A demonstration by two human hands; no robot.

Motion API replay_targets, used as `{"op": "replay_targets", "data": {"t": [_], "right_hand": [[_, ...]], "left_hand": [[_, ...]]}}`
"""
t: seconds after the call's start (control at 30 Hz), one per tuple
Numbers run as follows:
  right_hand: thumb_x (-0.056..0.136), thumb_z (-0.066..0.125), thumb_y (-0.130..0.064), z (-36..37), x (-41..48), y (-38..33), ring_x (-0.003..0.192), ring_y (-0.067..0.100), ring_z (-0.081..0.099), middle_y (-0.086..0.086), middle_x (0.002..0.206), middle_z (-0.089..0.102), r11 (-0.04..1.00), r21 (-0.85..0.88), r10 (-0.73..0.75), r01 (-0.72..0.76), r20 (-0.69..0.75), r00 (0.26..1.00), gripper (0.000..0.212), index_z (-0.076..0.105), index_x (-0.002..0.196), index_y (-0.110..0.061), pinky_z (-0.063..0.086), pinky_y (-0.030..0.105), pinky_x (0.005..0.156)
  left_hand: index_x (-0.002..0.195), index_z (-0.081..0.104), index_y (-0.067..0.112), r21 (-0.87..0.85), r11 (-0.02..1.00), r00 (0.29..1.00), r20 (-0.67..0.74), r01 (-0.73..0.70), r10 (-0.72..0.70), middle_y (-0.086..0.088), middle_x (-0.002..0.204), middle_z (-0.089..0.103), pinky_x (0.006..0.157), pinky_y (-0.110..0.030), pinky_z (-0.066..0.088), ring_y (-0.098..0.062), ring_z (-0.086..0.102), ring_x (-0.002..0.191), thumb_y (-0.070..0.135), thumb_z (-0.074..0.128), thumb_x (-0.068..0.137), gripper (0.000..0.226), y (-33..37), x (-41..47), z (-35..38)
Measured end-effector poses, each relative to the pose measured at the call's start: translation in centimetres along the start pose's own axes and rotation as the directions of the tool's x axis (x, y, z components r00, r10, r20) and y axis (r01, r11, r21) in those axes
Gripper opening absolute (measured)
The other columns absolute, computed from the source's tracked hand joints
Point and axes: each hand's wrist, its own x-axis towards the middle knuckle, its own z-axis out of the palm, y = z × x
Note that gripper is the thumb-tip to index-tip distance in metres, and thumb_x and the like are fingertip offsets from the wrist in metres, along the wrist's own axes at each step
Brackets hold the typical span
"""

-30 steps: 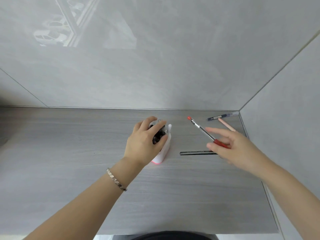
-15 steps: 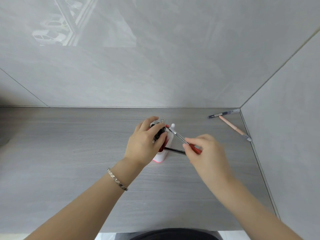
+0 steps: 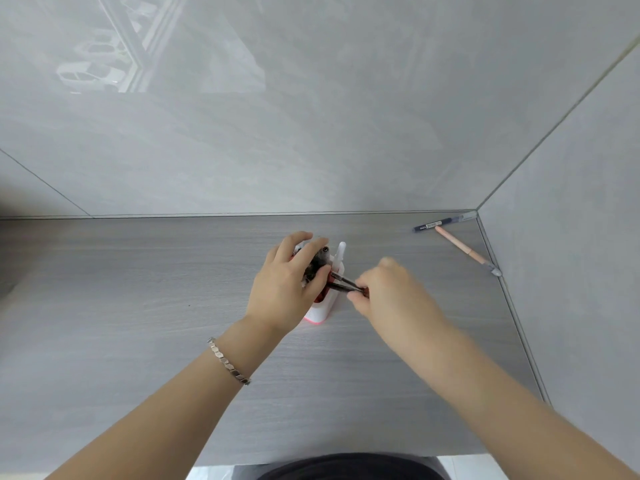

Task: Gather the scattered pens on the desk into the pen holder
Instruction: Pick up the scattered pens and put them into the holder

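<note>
A white pen holder with a pink base [image 3: 322, 308] stands at the middle of the grey desk. My left hand [image 3: 287, 289] grips its top and covers most of the opening. My right hand [image 3: 388, 292] is closed on two pens [image 3: 343, 284], a red-and-silver one and a dark one, whose tips reach into the holder's opening. At the back right corner a dark blue pen [image 3: 434, 225] lies on the desk, and a peach-coloured pen [image 3: 464, 249] lies beside it along the right wall.
Grey walls close the desk [image 3: 138, 306] at the back and on the right. A silver bracelet [image 3: 228, 363] sits on my left wrist. The desk's front edge runs near the bottom of the view.
My right hand carried the red-and-silver pen left to the holder and picked up the dark pen from the desk on the way. Both tips now sit in the opening. My left hand stayed put.
</note>
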Motion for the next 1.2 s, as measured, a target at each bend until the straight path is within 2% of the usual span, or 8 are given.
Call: {"op": "replay_targets", "data": {"t": [0.17,0.3,0.4,0.57,0.73,0.9,1.07,1.2], "right_hand": [[0.086,0.053,-0.01,-1.8,3.0,-2.2,0.095,0.034,0.059,0.004,0.075,0.043,0.977,-0.174,-0.128,0.126,0.001,0.992,0.01,0.062,0.089,-0.012,0.037,0.031,0.066],[0.082,0.06,-0.021,-0.2,4.2,-1.1,0.094,0.032,0.063,0.01,0.095,0.071,0.986,-0.026,-0.166,0.164,-0.193,0.967,0.014,0.064,0.092,-0.011,0.051,0.037,0.075],[0.083,0.059,-0.027,1.9,3.6,0.3,0.064,0.023,0.066,0.004,0.075,0.07,0.948,0.133,-0.169,0.291,-0.563,0.809,0.017,0.065,0.076,-0.013,0.051,0.031,0.053],[0.097,0.033,-0.03,4.6,4.3,0.9,0.058,0.025,0.061,0.007,0.073,0.068,0.938,0.095,-0.15,0.335,-0.757,0.636,0.044,0.065,0.078,-0.007,0.046,0.031,0.045],[0.088,0.037,-0.025,5.3,6.9,-1.0,0.111,0.022,0.038,0.015,0.115,0.063,0.937,0.09,-0.217,0.336,-0.605,0.766,0.036,0.065,0.104,-0.009,0.035,0.039,0.094],[0.075,0.011,-0.065,4.2,5.2,-0.6,0.144,0.02,-0.015,-0.002,0.158,-0.006,0.965,0.167,-0.194,0.204,-0.072,0.978,0.082,0.006,0.146,-0.023,-0.001,0.044,0.118],[0.091,0.044,-0.025,3.7,4.5,6.7,0.135,0.013,0.027,-0.003,0.14,0.035,0.855,0.489,0.007,0.172,-0.343,0.939,0.045,0.041,0.133,-0.01,0.013,0.01,0.109],[0.085,0.051,0.001,3.0,7.5,17.0,0.119,0.041,0.044,0.026,0.124,0.052,0.911,0.282,0.387,-0.302,-0.327,0.862,0.039,0.048,0.125,0.001,0.034,0.044,0.103]], "left_hand": [[0.133,0.04,0.021,-0.099,0.995,0.995,0.092,0.033,-0.024,0.005,0.136,0.045,0.096,-0.018,0.031,-0.017,0.042,0.123,0.037,0.048,0.08,0.056,0.2,-0.3,-0.6],[0.14,0.023,0.023,-0.261,0.957,0.982,0.167,0.125,-0.083,0.008,0.146,0.023,0.085,0.011,0.021,0.013,0.024,0.118,0.032,0.059,0.079,0.072,-0.4,-1.1,-1.0],[0.143,0.012,0.024,-0.315,0.923,0.961,0.234,0.22,-0.149,0.009,0.146,0.017,0.089,0.006,0.019,0.008,0.021,0.124,0.031,0.071,0.075,0.09,-0.4,-2.0,-0.8],[0.141,0.016,0.018,-0.262,0.949,0.981,0.134,0.173,-0.142,0.01,0.135,0.024,0.081,0.011,0.025,0.025,0.026,0.107,0.027,0.084,0.058,0.108,-0.2,-2.4,0.5],[0.14,0.02,0.011,-0.236,0.952,0.981,0.041,0.193,-0.188,-0.006,0.138,0.035,0.089,-0.012,0.037,-0.002,0.033,0.121,0.029,0.086,0.052,0.112,0.1,-2.3,1.3],[0.137,0.018,0.026,-0.258,0.943,0.977,0.06,0.212,-0.203,0.007,0.13,0.035,0.087,-0.017,0.038,0.006,0.033,0.114,0.028,0.085,0.054,0.107,0.2,-2.3,1.4],[0.133,0.024,0.038,-0.299,0.914,0.961,0.08,0.276,-0.264,0.015,0.113,0.04,0.077,0.009,0.027,0.028,0.032,0.099,0.02,0.083,0.059,0.096,0.2,-2.2,1.3],[0.135,0.031,0.028,-0.3,0.911,0.959,0.076,0.285,-0.275,0.016,0.109,0.044,0.076,0.012,0.024,0.028,0.033,0.097,0.019,0.082,0.06,0.091,0.4,-1.7,1.5]]}}
